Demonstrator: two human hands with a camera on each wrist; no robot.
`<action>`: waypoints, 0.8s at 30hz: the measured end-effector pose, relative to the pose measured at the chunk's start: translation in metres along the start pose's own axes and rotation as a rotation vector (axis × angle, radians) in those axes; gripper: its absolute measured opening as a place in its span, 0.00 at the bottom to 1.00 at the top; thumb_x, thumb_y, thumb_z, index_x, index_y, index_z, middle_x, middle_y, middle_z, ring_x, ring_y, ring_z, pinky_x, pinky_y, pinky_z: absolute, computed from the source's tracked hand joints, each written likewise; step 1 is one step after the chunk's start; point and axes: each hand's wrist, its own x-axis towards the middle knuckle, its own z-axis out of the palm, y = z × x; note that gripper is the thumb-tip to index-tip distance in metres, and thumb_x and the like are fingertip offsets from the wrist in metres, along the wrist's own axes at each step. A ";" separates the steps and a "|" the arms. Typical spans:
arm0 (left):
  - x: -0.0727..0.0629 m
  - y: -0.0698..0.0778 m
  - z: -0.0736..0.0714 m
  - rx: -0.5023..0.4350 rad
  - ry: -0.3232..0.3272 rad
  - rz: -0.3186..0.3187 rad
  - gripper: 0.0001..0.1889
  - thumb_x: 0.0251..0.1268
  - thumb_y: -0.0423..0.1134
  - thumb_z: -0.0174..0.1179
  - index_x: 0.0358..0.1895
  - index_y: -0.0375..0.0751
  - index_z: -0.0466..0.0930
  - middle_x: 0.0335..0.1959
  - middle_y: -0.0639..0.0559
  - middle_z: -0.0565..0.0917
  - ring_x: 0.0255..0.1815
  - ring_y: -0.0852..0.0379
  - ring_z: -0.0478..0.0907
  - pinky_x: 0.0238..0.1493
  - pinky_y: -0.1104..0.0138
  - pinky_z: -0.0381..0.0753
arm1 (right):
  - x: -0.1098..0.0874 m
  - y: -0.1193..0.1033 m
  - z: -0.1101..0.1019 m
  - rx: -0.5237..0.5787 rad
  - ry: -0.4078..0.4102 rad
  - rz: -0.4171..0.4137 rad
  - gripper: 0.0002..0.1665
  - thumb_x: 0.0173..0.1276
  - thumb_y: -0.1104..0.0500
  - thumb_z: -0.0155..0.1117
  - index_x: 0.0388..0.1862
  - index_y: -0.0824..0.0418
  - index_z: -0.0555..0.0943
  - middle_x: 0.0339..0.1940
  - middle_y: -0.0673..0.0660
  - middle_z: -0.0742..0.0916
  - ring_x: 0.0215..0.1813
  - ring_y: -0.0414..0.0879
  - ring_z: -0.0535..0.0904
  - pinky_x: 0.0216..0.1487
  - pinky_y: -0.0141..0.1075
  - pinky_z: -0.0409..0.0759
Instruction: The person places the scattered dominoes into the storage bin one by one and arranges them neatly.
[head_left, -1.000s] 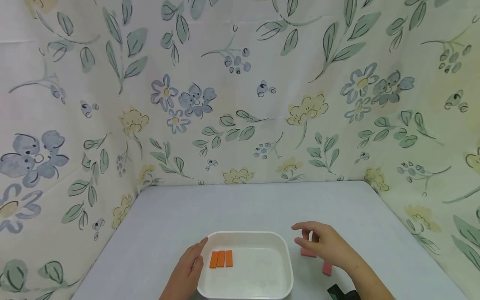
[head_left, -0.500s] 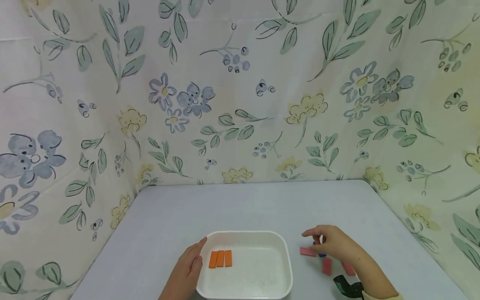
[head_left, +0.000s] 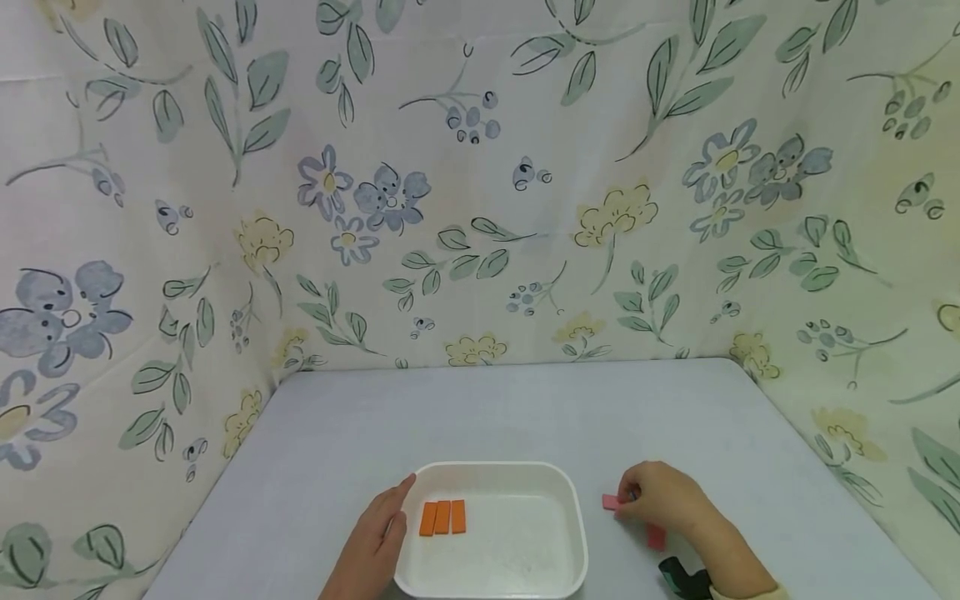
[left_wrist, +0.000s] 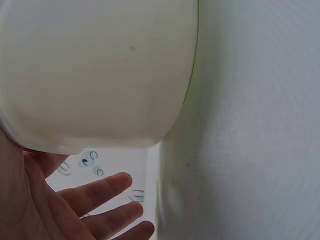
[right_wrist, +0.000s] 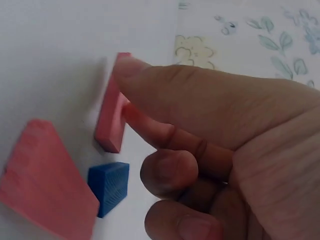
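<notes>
My left hand rests against the left rim of a white tray, its fingers straight. In the left wrist view the tray's outer wall fills the upper left, above spread fingers. Three orange blocks lie side by side in the tray's left part. To the right of the tray, my right hand pinches a pink block between thumb and index finger, on the tabletop. Close by are a blue block and a larger-looking pink block; the hand mostly hides the blue one from the head view.
A white tabletop extends behind the tray to a floral cloth that hangs at the back and both sides. A dark strap-like piece shows below my right wrist.
My right hand first moved right over the blocks, then came down and closed its thumb and index finger on the pink block nearest the tray. The left hand and tray stayed put.
</notes>
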 end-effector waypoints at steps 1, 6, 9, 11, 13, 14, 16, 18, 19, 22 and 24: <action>0.000 0.000 0.000 -0.003 -0.003 -0.001 0.24 0.79 0.34 0.46 0.75 0.46 0.67 0.68 0.43 0.73 0.68 0.41 0.69 0.65 0.43 0.71 | 0.001 0.000 0.002 -0.017 0.009 0.006 0.16 0.50 0.54 0.83 0.22 0.51 0.79 0.20 0.46 0.76 0.26 0.43 0.70 0.26 0.38 0.70; 0.001 0.000 0.001 -0.007 -0.004 0.002 0.24 0.79 0.34 0.46 0.75 0.47 0.67 0.68 0.44 0.73 0.68 0.41 0.70 0.65 0.43 0.72 | 0.004 0.002 0.008 -0.085 0.028 0.055 0.18 0.50 0.49 0.82 0.25 0.52 0.79 0.21 0.47 0.77 0.25 0.44 0.71 0.25 0.38 0.71; 0.001 -0.001 0.001 -0.009 -0.001 0.013 0.24 0.79 0.33 0.46 0.75 0.47 0.68 0.68 0.44 0.73 0.68 0.42 0.70 0.64 0.44 0.73 | 0.003 0.003 0.009 -0.104 0.034 0.080 0.20 0.53 0.44 0.80 0.24 0.52 0.78 0.21 0.47 0.78 0.24 0.43 0.71 0.24 0.38 0.71; 0.001 -0.001 0.001 -0.014 0.001 0.019 0.24 0.79 0.33 0.46 0.75 0.46 0.68 0.67 0.44 0.73 0.67 0.42 0.70 0.63 0.44 0.74 | 0.003 0.003 0.011 -0.103 0.036 0.093 0.21 0.55 0.42 0.78 0.20 0.52 0.77 0.19 0.47 0.77 0.21 0.43 0.72 0.21 0.36 0.69; 0.000 0.000 0.001 -0.020 -0.003 0.017 0.24 0.79 0.33 0.46 0.75 0.46 0.68 0.67 0.44 0.73 0.67 0.42 0.71 0.62 0.45 0.75 | 0.002 0.002 0.012 -0.096 0.037 0.099 0.23 0.56 0.40 0.77 0.18 0.52 0.77 0.18 0.47 0.77 0.18 0.43 0.72 0.20 0.35 0.69; 0.000 0.000 0.001 -0.021 -0.007 0.012 0.24 0.79 0.34 0.46 0.75 0.46 0.67 0.67 0.44 0.73 0.67 0.42 0.71 0.62 0.45 0.75 | 0.002 0.002 0.011 -0.085 0.036 0.104 0.23 0.56 0.40 0.77 0.18 0.52 0.77 0.18 0.47 0.77 0.17 0.43 0.72 0.20 0.35 0.69; 0.000 0.001 0.001 -0.021 -0.009 0.007 0.24 0.79 0.33 0.46 0.75 0.46 0.67 0.67 0.44 0.73 0.67 0.42 0.71 0.62 0.45 0.76 | 0.001 0.001 0.009 -0.060 0.030 0.105 0.22 0.54 0.40 0.78 0.21 0.52 0.78 0.18 0.47 0.77 0.17 0.43 0.72 0.20 0.36 0.69; 0.000 0.001 0.001 -0.017 -0.012 0.006 0.24 0.79 0.33 0.46 0.75 0.45 0.67 0.67 0.43 0.73 0.66 0.42 0.71 0.61 0.45 0.76 | 0.001 0.001 0.005 -0.013 0.014 0.090 0.21 0.50 0.42 0.81 0.28 0.52 0.80 0.20 0.49 0.76 0.20 0.44 0.72 0.22 0.36 0.68; 0.000 0.001 0.000 -0.012 -0.011 0.007 0.24 0.79 0.33 0.46 0.75 0.45 0.67 0.67 0.43 0.73 0.66 0.42 0.71 0.61 0.45 0.76 | 0.001 0.001 0.003 0.019 -0.002 0.077 0.21 0.49 0.44 0.82 0.33 0.53 0.81 0.22 0.50 0.76 0.22 0.45 0.72 0.23 0.36 0.68; 0.000 0.001 0.000 -0.010 -0.006 0.008 0.24 0.79 0.33 0.46 0.75 0.44 0.67 0.67 0.43 0.73 0.66 0.42 0.71 0.61 0.45 0.76 | 0.002 0.004 -0.002 0.121 -0.066 0.044 0.28 0.45 0.53 0.85 0.45 0.54 0.83 0.25 0.53 0.75 0.27 0.46 0.70 0.25 0.37 0.67; 0.000 0.001 0.000 -0.010 -0.007 0.005 0.24 0.79 0.33 0.46 0.75 0.45 0.67 0.67 0.43 0.73 0.66 0.42 0.71 0.61 0.45 0.77 | 0.002 0.007 -0.003 0.184 -0.106 0.032 0.28 0.45 0.59 0.84 0.47 0.55 0.84 0.25 0.54 0.75 0.28 0.47 0.70 0.25 0.37 0.68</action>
